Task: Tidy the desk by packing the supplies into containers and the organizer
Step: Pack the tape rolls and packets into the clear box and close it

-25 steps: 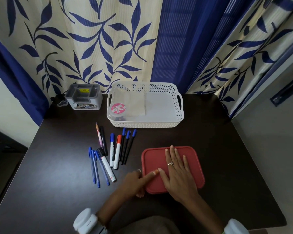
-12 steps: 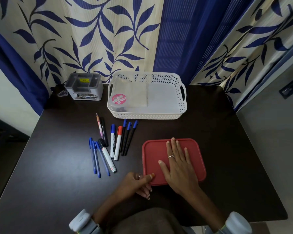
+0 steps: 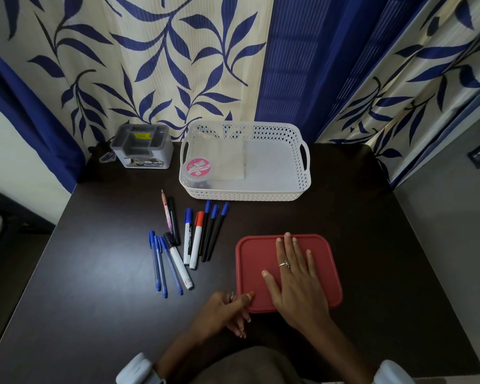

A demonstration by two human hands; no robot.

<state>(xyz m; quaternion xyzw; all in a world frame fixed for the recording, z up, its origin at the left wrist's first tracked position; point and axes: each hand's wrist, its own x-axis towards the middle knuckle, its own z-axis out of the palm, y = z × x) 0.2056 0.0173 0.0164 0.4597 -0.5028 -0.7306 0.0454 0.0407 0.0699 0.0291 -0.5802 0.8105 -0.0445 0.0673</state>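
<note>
A red lidded container (image 3: 324,261) lies on the dark desk (image 3: 94,273) near the front. My right hand (image 3: 294,278) rests flat on its lid, fingers spread. My left hand (image 3: 225,311) sits at the container's front left corner, thumb on the lid's edge and the other fingers curled under. Left of the container lie several pens and markers (image 3: 189,239) in a loose row. At the back stand a white perforated basket (image 3: 277,195) and a grey desk organizer (image 3: 142,145).
Inside the basket are a small round tub with a pink label (image 3: 198,169) and a clear flat box (image 3: 227,159). A small dark object (image 3: 107,157) lies beside the organizer. Patterned curtains (image 3: 178,65) hang directly behind the desk.
My left hand drew back from on top of the lid to its front left corner. My right hand stayed flat on the lid. The head camera shifted slightly.
</note>
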